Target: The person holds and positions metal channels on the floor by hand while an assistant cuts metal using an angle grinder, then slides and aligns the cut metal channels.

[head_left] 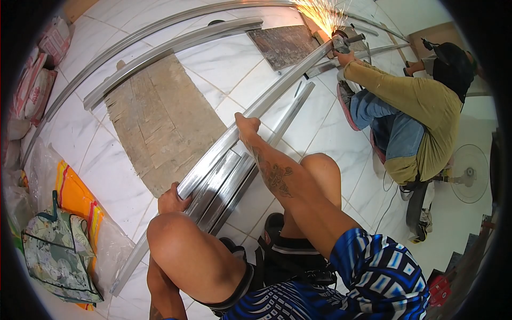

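A long silvery metal channel (213, 159) runs diagonally across the head view, from the lower left to the upper right. My left hand (173, 199) is closed around it beside my bent knee. Farther along, my right hand (247, 127) grips the same channel from above, its arm stretched forward. At the far end a co-worker's hand (345, 57) holds an angle grinder (340, 41) against the metal, and bright sparks (324, 16) spray up and away. Beneath and beside the channel lie several shorter metal channels (226, 184), side by side between my legs.
A worn plywood sheet (162, 117) and a dark board (282, 45) lie on the tiled floor. More long channels (170, 48) stretch behind them. Bags (58, 242) sit at left. The crouching co-worker (416, 106) is at right, near a cable (383, 213) and a fan (469, 173).
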Demonstrator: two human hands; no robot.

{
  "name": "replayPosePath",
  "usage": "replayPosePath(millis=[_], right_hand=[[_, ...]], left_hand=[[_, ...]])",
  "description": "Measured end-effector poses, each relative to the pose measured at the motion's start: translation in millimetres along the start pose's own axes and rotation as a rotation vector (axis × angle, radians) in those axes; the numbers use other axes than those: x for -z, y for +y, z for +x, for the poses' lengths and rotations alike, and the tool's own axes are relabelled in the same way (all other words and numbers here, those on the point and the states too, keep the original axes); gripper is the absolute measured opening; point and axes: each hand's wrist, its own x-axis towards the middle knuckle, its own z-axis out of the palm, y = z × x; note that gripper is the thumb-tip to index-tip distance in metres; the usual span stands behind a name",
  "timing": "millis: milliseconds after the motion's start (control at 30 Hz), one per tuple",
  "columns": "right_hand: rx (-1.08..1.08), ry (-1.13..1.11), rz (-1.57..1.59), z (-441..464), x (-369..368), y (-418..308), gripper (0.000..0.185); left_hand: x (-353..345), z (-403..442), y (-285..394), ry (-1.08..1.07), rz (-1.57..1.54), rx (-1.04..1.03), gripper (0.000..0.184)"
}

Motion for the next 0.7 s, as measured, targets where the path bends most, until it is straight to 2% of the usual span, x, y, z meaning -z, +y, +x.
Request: replayPosePath(millis=[133, 333, 433, 533, 700], right_hand=[[-0.029, -0.091, -0.003, -7, 9, -8, 0.094], [-0.003, -0.061, -0.005, -12, 9, -9, 0.093], [0.036, -0.023, 0.038, 13, -6, 10, 0.073], [0.027, -0.072, 0.051, 15, -4, 12, 0.071], [0.024, -0.016, 0.072, -8, 4, -4, 0.072]], left_hand=[[1, 1, 0, -0.056, 0.012, 0.017, 0.064], [0, 1, 0, -0.038, 0.015, 0.011, 0.064], [0, 0, 0, -0.034, 0.017, 0.015, 0.064], [-4, 2, -3, 0.008, 0.009, -0.004, 0.06], [-3, 0, -1, 0.017, 0.009, -0.01, 0.061]])
